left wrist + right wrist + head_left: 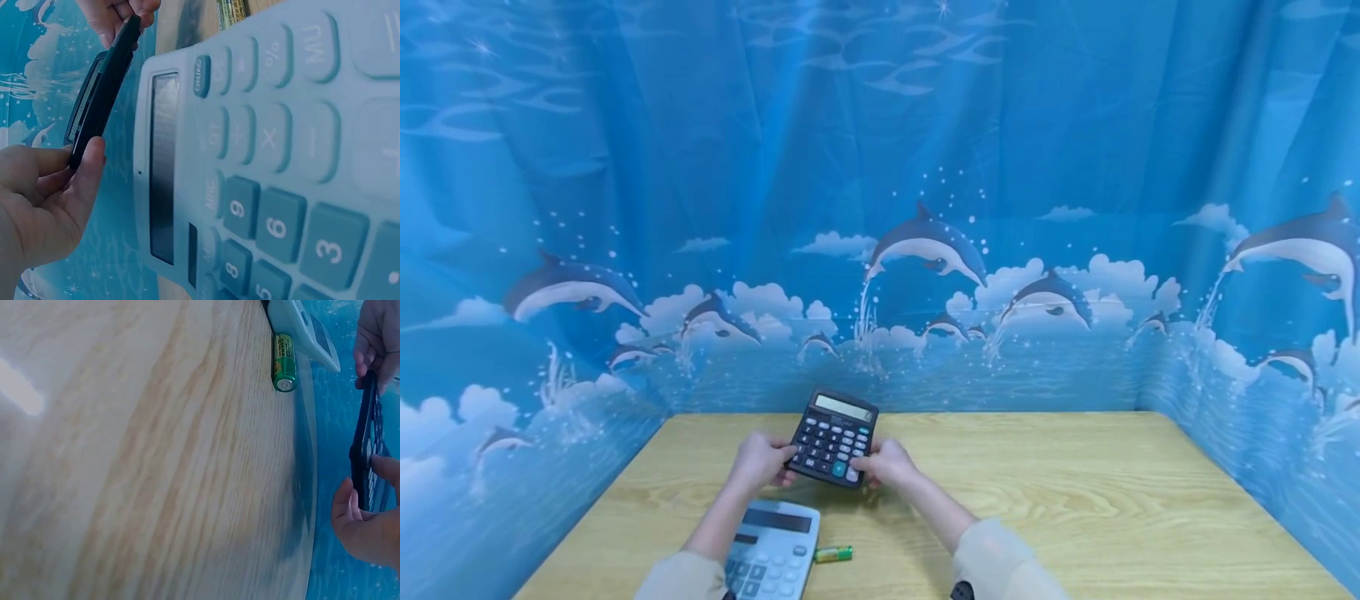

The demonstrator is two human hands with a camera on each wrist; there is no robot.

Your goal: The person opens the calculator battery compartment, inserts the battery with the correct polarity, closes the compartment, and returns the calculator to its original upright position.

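Observation:
A black calculator [827, 437] with white keys and one teal key is held up over the table between both hands, its screen end tipped up. My left hand [762, 461] pinches its lower left edge, thumb on the front. At the lower right edge my right hand [887, 463] grips it the same way, thumb near the bottom keys. In the left wrist view the calculator [103, 87] shows edge-on, with the left hand [53, 203] holding one side. The right wrist view also shows it from the side, the right hand [369, 519] around its edge.
A light blue calculator [782, 550] lies on the wooden table [1075, 500] below the left forearm. Beside its right edge lies a green battery [833, 554]. Behind the table hangs a blue curtain [820, 167] printed with dolphins.

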